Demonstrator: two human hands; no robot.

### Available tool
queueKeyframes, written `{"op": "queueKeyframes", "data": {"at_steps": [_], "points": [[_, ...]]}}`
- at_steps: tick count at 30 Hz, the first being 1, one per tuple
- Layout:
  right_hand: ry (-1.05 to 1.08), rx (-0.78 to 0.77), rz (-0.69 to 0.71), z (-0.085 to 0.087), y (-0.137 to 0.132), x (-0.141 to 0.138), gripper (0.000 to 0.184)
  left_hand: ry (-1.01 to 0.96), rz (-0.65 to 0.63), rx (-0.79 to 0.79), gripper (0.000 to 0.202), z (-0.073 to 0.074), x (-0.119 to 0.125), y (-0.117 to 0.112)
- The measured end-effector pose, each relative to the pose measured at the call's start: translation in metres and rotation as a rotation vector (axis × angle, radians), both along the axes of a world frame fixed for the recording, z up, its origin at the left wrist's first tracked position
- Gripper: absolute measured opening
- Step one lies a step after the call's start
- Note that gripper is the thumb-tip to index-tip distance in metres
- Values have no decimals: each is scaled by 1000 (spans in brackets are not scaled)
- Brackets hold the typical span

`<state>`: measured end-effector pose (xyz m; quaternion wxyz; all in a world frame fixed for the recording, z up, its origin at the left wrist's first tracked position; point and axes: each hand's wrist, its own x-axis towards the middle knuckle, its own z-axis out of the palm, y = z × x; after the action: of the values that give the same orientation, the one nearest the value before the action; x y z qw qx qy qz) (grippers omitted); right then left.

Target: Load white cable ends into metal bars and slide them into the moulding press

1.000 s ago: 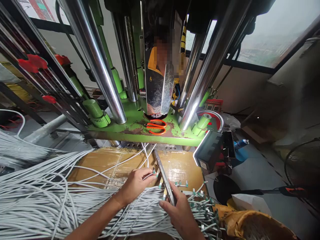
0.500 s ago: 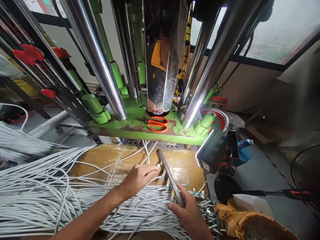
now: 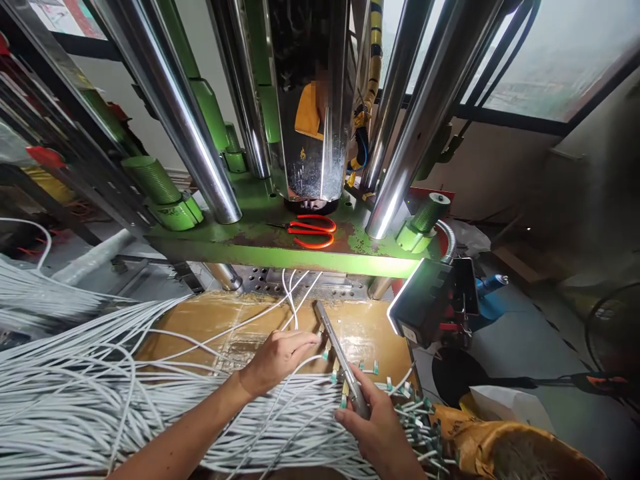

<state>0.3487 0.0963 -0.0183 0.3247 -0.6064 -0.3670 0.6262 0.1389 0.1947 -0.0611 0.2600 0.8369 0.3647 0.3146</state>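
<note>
My right hand [image 3: 376, 427] grips the near end of a long grey metal bar [image 3: 336, 350] that slants across a tape-wrapped cardboard surface [image 3: 365, 330]. Small green-tipped cable ends stick out along the bar's left side. My left hand [image 3: 277, 357] is closed in a pinch on a white cable end [image 3: 320, 331] pressed against the bar's upper part. A thick spread of white cables [image 3: 100, 387] runs from the left under both arms, and more green-tipped ends [image 3: 415, 417] lie right of the bar.
A green press base [image 3: 280, 250] with chrome columns [image 3: 200, 143] stands behind the work surface, orange-handled scissors [image 3: 313, 233] lying on it. A black box [image 3: 430, 300] hangs at the right. A brown sack [image 3: 505, 450] sits bottom right. A fan [image 3: 613, 333] stands far right.
The view has tilted down and nearer, so the press sits higher in frame. My left hand has shifted slightly up along the bar; my right hand keeps its grip on the bar's end.
</note>
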Motion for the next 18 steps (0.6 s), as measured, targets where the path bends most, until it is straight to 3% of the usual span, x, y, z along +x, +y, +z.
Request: {"op": "queueKeyframes", "data": {"at_steps": [7, 18], "points": [[18, 32, -1, 7, 0, -2, 71, 19, -30, 18, 25, -2, -2, 0], [1, 58, 18, -12, 0, 1, 79, 10, -35, 61, 25, -2, -2, 0]]}}
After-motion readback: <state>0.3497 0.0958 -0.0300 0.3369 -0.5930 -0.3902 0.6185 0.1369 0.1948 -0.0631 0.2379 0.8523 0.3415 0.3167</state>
